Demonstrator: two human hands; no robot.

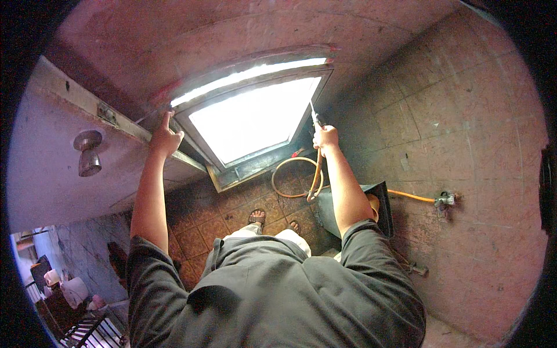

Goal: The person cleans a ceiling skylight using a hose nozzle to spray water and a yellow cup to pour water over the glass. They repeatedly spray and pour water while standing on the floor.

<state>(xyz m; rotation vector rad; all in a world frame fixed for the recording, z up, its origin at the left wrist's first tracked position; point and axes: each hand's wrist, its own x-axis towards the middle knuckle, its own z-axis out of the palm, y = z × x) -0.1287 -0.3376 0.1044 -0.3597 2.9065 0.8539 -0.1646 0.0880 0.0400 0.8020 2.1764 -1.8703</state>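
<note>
My left hand (166,141) is raised at the left corner of a bright, framed window-like panel (255,116). Its index finger stretches up to the frame's edge, with the thumb held apart. A hose (319,165), tan to orange, runs up into my right hand (326,138), whose fingers are wrapped around its end. From this fist a thin pale tip (314,110) points up beside the panel's right side; whether it is a nozzle or a water jet I cannot make out. Lower down, the hose loops over the tiled floor near my feet.
Right of my legs stands a dark bin (380,200), partly behind my right arm. An orange hose (409,195) leads to a tap (445,199) on the right wall. A metal cup-shaped fixture (89,156) juts from the left wall. Several blurred items lie at lower left.
</note>
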